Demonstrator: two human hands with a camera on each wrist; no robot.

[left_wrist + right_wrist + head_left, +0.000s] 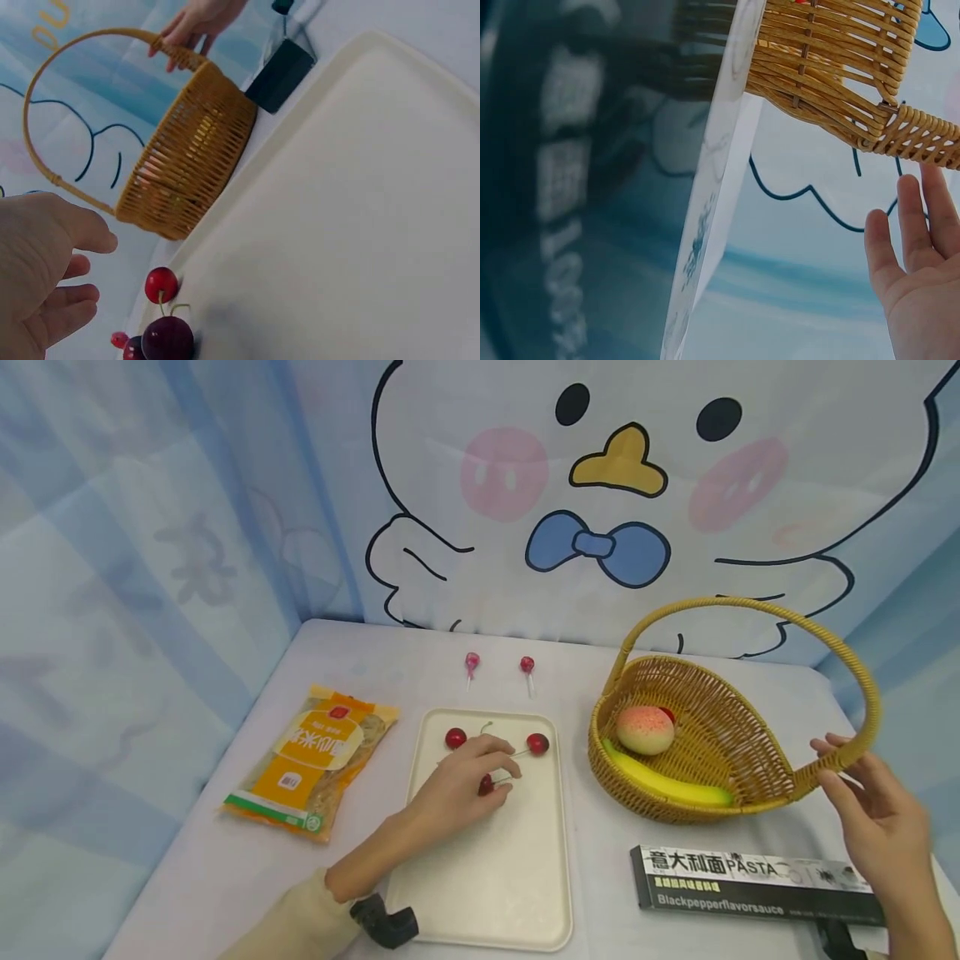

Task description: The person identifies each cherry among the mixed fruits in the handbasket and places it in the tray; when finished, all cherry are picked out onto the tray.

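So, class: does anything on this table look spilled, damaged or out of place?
Nothing stands out. The cherries lie on the tray, the peach and banana sit in the upright basket, and both packets lie flat.

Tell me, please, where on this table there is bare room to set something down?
Free: the near half of the cream tray, and the cloth between the lollipops and wicker basket. Crowded: the tray's far end, with cherries and the left hand.

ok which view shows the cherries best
The head view: all three cherries lie on the tray, one under the left hand. The left wrist view catches them dim at its bottom edge; the right wrist view shows none.
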